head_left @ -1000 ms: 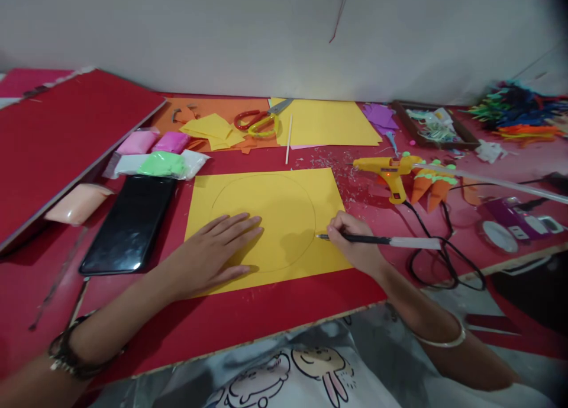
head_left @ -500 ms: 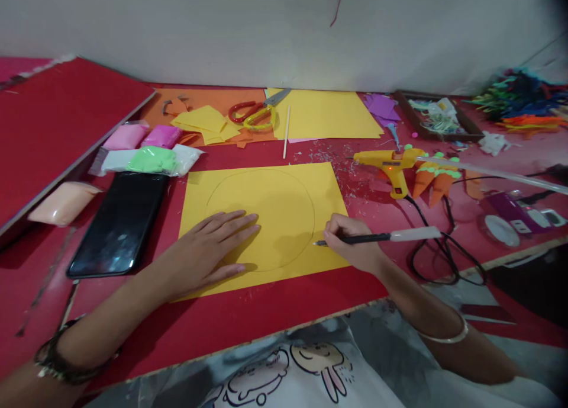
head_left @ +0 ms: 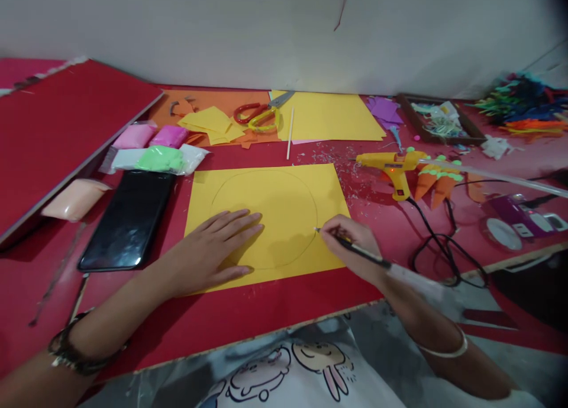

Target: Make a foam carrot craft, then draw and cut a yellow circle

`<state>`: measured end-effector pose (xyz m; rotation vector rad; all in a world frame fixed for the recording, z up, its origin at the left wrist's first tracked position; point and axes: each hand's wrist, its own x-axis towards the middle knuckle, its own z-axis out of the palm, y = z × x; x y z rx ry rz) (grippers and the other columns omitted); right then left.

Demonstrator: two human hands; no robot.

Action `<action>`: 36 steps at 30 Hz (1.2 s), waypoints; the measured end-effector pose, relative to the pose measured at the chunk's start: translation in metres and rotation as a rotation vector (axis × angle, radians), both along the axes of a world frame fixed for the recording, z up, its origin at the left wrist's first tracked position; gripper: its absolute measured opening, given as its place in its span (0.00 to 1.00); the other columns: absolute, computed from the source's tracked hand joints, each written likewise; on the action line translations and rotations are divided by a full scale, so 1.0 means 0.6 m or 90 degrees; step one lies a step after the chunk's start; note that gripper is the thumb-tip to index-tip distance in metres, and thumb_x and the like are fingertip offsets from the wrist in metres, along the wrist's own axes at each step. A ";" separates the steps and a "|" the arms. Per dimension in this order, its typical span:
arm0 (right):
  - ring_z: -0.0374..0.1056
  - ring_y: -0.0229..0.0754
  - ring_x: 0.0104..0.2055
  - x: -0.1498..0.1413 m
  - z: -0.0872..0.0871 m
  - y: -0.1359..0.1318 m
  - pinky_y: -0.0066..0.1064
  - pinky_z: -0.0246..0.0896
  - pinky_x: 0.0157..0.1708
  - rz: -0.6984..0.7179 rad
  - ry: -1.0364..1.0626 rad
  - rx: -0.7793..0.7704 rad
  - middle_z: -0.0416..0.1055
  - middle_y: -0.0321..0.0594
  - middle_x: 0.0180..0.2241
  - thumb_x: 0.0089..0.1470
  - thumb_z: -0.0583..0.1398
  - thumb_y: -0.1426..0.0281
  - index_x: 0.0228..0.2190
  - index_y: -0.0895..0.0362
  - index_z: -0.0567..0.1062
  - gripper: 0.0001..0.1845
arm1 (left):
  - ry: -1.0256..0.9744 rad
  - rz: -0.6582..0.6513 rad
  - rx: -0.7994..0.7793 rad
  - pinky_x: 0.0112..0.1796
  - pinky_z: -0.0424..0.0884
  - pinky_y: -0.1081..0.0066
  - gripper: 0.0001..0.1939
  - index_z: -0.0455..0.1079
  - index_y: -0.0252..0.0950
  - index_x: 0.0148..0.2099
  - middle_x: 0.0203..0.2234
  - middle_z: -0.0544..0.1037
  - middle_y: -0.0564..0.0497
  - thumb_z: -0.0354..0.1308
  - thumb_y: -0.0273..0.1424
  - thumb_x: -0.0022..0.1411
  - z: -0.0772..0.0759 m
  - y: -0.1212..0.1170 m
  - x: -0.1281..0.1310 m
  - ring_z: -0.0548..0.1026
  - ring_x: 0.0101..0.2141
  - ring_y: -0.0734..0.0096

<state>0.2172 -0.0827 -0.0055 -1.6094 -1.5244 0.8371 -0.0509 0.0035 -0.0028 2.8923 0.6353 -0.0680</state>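
A yellow sheet of paper [head_left: 284,218] lies on the red table, with a large thin round outline drawn on it. My left hand [head_left: 217,245] rests flat on the sheet's left part, fingers stretched out, covering some of the outline. In my right hand [head_left: 350,245] a black pen [head_left: 361,251] with a pale rear end is pinched between the fingers. Its tip touches or hovers just over the right side of the outline; I cannot tell which.
A black phone [head_left: 128,221] and bagged clay [head_left: 160,158] lie left. Scissors [head_left: 261,116], a thin stick [head_left: 290,134] and yellow sheets [head_left: 331,116] are behind. To the right are a yellow glue gun [head_left: 393,168], its cable, orange felt carrots [head_left: 437,180] and a brown tray [head_left: 444,121].
My right hand has moved the pen tip a little up along the outline's right side, and the pen now slants more. My left hand stays flat on the sheet. The view has shifted slightly.
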 end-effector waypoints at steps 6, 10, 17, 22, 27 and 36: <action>0.50 0.27 0.15 -0.046 0.008 -0.022 0.20 0.44 0.15 0.071 0.013 -0.054 0.52 0.26 0.15 0.47 0.56 0.70 0.22 0.55 0.61 0.07 | -0.017 0.004 -0.001 0.57 0.44 0.61 0.33 0.42 0.41 0.62 0.60 0.47 0.52 0.42 0.47 0.58 -0.005 -0.001 0.000 0.44 0.59 0.61; 0.54 0.28 0.17 -0.047 0.002 -0.023 0.20 0.47 0.16 0.023 0.032 -0.042 0.55 0.27 0.17 0.47 0.56 0.70 0.25 0.55 0.60 0.06 | -0.021 0.001 -0.007 0.57 0.43 0.60 0.32 0.42 0.40 0.62 0.60 0.47 0.51 0.42 0.46 0.59 -0.006 -0.002 -0.001 0.44 0.59 0.61; 0.52 0.28 0.17 -0.021 -0.011 -0.019 0.22 0.45 0.16 0.019 -0.041 -0.007 0.55 0.28 0.16 0.48 0.56 0.69 0.20 0.56 0.59 0.10 | -0.025 0.006 -0.019 0.56 0.43 0.60 0.32 0.42 0.41 0.62 0.60 0.47 0.52 0.42 0.46 0.59 -0.006 -0.003 -0.002 0.45 0.59 0.61; 0.51 0.28 0.17 -0.016 -0.010 -0.017 0.22 0.45 0.17 0.055 -0.081 -0.011 0.54 0.28 0.17 0.50 0.54 0.70 0.20 0.56 0.58 0.11 | -0.025 0.010 -0.026 0.56 0.43 0.60 0.33 0.42 0.42 0.62 0.60 0.48 0.52 0.43 0.47 0.58 -0.005 -0.002 -0.001 0.45 0.59 0.61; 0.51 0.29 0.18 -0.016 -0.007 -0.018 0.23 0.45 0.18 0.067 -0.111 0.009 0.53 0.28 0.17 0.51 0.53 0.70 0.20 0.56 0.57 0.11 | -0.014 0.011 -0.027 0.56 0.42 0.61 0.33 0.41 0.41 0.62 0.61 0.46 0.52 0.42 0.46 0.59 -0.004 -0.002 0.000 0.44 0.59 0.62; 0.51 0.29 0.18 -0.015 -0.011 -0.019 0.23 0.44 0.19 0.071 -0.130 0.014 0.53 0.29 0.17 0.50 0.53 0.71 0.19 0.56 0.57 0.11 | -0.022 0.012 -0.028 0.56 0.43 0.60 0.33 0.42 0.41 0.62 0.60 0.47 0.52 0.43 0.46 0.58 -0.005 -0.002 -0.002 0.44 0.59 0.62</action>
